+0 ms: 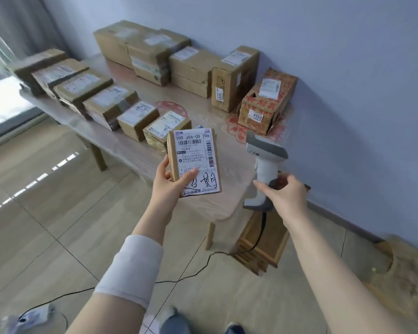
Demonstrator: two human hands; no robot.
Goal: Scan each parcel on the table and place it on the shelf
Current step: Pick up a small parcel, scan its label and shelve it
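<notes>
My left hand [170,180] holds a small brown parcel [193,160] above the table's near end, its white shipping label and barcodes facing up, my thumb pressed on the label. My right hand [284,191] grips the handle of a white and grey barcode scanner [263,160] to the right of the parcel. The scanner's head sits level with the parcel's top and about a hand's width away from it. Several more labelled cardboard parcels [133,116] lie in rows on the low wooden table [203,121].
A box with red print and a "4068" sticker [266,102] stands at the table's right end against the blue wall. The scanner's black cable [203,263] trails over the tiled floor to a white adapter [32,317]. A wooden crate [263,244] sits beside the table leg.
</notes>
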